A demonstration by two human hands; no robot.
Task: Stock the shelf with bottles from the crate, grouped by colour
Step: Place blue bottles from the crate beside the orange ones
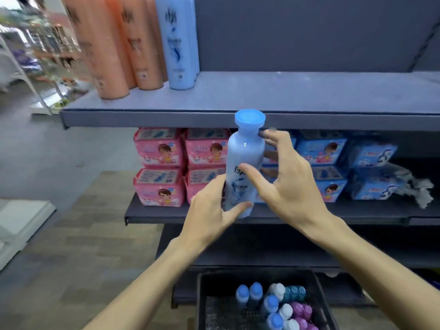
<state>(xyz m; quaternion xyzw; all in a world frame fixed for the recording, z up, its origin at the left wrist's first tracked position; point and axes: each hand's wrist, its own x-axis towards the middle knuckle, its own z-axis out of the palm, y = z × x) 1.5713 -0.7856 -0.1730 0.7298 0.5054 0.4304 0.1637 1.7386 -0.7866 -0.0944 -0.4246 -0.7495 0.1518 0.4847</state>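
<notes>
Pale blue bottle [245, 163] upright in mid-air before the shelf [238, 98], left hand [209, 210] gripping its base, right hand [283, 179] curled round its body; orange bottles [114, 44] and blue bottle [177, 41] far left on shelf; crate [316, 291] of bottles near, below.

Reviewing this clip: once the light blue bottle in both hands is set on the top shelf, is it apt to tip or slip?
The light blue bottle is tall and narrow, so probably tippy if nudged. Its glossy surface looks smooth, possibly slippery; the left hand and right hand both steady it.
</notes>
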